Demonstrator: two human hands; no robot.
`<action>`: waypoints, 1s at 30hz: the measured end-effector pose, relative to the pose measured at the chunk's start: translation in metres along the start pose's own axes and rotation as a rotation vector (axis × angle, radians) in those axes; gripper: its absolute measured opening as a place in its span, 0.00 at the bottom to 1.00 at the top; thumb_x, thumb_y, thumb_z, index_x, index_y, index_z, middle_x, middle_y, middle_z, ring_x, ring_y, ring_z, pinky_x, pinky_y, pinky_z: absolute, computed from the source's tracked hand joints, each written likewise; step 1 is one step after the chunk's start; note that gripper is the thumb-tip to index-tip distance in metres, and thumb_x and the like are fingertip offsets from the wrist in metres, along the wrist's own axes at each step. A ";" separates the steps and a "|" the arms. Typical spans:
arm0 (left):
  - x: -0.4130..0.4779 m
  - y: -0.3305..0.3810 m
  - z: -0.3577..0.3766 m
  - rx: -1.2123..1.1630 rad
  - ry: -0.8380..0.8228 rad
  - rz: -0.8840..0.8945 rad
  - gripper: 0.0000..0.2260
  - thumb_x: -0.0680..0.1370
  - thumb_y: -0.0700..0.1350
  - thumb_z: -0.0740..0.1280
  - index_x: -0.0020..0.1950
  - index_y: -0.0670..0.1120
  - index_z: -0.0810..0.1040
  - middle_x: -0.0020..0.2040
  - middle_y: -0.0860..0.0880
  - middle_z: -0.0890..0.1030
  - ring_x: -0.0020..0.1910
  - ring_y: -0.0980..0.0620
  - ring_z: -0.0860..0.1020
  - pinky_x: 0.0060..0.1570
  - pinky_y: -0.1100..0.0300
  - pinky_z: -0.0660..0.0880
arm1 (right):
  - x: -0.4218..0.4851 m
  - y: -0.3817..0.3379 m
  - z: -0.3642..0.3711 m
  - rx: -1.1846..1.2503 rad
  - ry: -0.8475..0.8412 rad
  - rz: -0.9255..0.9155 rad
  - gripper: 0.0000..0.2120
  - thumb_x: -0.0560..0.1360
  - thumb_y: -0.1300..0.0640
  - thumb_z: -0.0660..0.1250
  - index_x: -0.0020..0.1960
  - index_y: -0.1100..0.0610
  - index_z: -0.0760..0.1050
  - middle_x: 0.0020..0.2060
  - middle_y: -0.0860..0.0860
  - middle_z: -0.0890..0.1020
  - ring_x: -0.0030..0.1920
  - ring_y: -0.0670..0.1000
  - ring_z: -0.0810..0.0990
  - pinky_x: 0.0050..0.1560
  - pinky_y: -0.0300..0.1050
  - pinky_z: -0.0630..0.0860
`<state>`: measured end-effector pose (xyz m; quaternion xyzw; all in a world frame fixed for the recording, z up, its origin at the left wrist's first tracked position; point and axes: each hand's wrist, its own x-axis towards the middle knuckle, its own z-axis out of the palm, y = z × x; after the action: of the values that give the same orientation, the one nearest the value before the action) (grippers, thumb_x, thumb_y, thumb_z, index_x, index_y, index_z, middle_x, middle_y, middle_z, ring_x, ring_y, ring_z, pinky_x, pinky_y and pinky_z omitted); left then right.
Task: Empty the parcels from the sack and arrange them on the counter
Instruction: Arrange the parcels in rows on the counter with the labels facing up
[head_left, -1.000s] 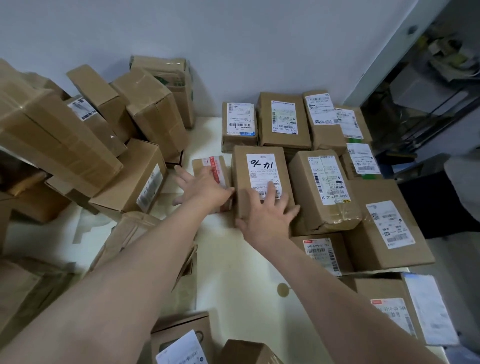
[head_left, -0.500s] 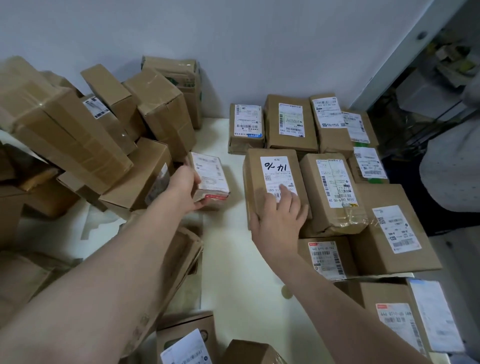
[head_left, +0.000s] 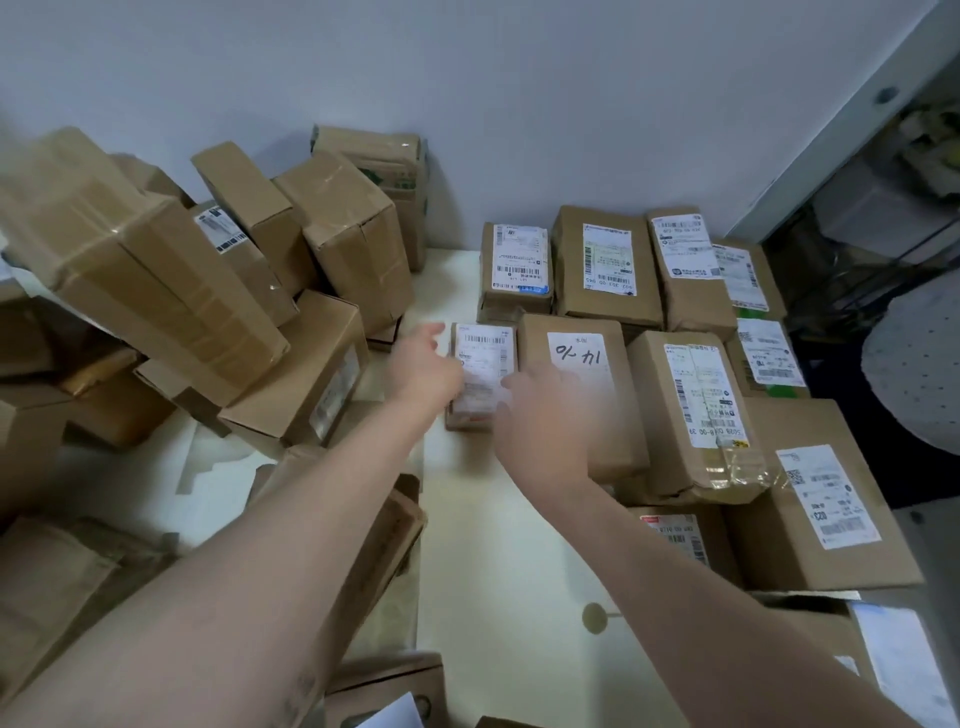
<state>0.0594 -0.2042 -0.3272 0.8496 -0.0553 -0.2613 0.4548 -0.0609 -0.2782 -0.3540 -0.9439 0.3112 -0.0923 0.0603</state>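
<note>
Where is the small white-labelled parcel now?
Head view, near centre: the small parcel lies label-up on the counter, directly left of the handwritten-label parcel, with the left hand and right hand at it.

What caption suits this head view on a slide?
Left hand and right hand settle a small parcel beside labelled boxes on the counter.

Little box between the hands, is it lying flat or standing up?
Lying flat. The little box has its white label facing up and sits on the counter beside the handwritten-label parcel.
</note>
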 end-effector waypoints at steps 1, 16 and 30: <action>0.002 0.007 -0.008 0.106 0.156 0.158 0.24 0.76 0.37 0.63 0.70 0.51 0.72 0.63 0.48 0.76 0.63 0.46 0.72 0.61 0.54 0.71 | 0.008 -0.004 -0.002 0.040 0.029 -0.012 0.13 0.72 0.57 0.67 0.57 0.54 0.78 0.58 0.54 0.76 0.58 0.59 0.72 0.62 0.60 0.68; 0.108 0.087 -0.130 1.021 0.136 0.259 0.46 0.70 0.72 0.63 0.79 0.54 0.46 0.76 0.34 0.58 0.76 0.36 0.56 0.72 0.33 0.41 | 0.166 -0.099 -0.018 0.787 -0.404 0.047 0.29 0.78 0.49 0.63 0.77 0.49 0.58 0.73 0.45 0.68 0.69 0.51 0.72 0.69 0.52 0.69; 0.107 0.082 -0.132 0.888 0.314 0.057 0.25 0.74 0.46 0.67 0.70 0.43 0.68 0.71 0.42 0.62 0.70 0.42 0.61 0.67 0.51 0.62 | 0.161 -0.141 -0.002 0.843 -0.419 0.011 0.21 0.78 0.64 0.61 0.71 0.56 0.69 0.63 0.51 0.78 0.62 0.52 0.76 0.63 0.46 0.73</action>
<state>0.2280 -0.1888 -0.2440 0.9893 -0.1157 -0.0681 0.0571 0.1475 -0.2621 -0.3062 -0.8339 0.2325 -0.0177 0.5003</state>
